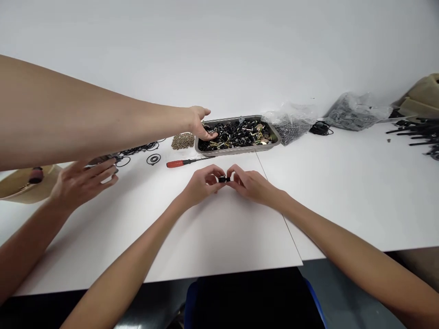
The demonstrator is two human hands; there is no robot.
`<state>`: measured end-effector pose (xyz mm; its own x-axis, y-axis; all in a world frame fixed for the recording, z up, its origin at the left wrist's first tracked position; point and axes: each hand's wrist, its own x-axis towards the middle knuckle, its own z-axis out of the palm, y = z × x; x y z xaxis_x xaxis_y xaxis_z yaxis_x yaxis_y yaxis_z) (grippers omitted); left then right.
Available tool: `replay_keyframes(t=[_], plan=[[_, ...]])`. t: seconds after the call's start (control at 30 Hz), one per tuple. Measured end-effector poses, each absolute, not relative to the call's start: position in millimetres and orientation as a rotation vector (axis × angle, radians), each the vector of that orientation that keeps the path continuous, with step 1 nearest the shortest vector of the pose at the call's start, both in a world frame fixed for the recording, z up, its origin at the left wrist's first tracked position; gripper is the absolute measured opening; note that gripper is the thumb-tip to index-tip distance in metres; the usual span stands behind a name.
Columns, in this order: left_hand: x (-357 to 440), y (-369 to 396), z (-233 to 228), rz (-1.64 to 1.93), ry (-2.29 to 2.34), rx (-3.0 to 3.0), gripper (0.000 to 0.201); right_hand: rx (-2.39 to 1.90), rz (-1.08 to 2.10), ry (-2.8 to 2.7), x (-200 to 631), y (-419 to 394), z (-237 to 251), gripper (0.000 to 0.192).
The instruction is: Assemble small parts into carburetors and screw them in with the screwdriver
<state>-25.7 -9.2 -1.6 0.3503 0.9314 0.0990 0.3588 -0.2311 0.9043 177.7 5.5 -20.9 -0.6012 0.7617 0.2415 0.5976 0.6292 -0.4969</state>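
My left hand [202, 185] pinches a small black round part [222, 179] with a bit of brass colour on top. Facing it, my right hand [252, 185] is closed with thumb and finger at the part's right end; whether it grips a second small piece there I cannot tell. Both hands are low over the white table [219, 237]. Just behind them stands a metal tray [236, 151] heaped with small black parts and brass-coloured screws. A screwdriver [175, 163] with a red handle lies in front of the tray's left end.
A co-worker's hand [202, 125] reaches into the tray; another hand [84, 183] is at the left. Black rings [153, 159] and a pile of small brass-coloured pieces [183, 141] lie left. Clear plastic bags of parts [291, 125] and black rods [420, 130] are right.
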Motion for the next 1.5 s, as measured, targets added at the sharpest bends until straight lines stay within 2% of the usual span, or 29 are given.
replay_keyframes(t=[0.37,0.9,1.5], plan=[[-28,-7,-5,0.841,1.185,1.693,0.029,-1.044,0.52,-2.424,179,6,-21,0.023],[-28,-6,-2,0.82,1.187,1.687,0.026,-1.044,0.613,-2.374,178,5,-18,0.016],[-50,3,15,1.047,1.241,1.717,0.02,-1.096,0.628,-2.408,178,6,-18,0.016]])
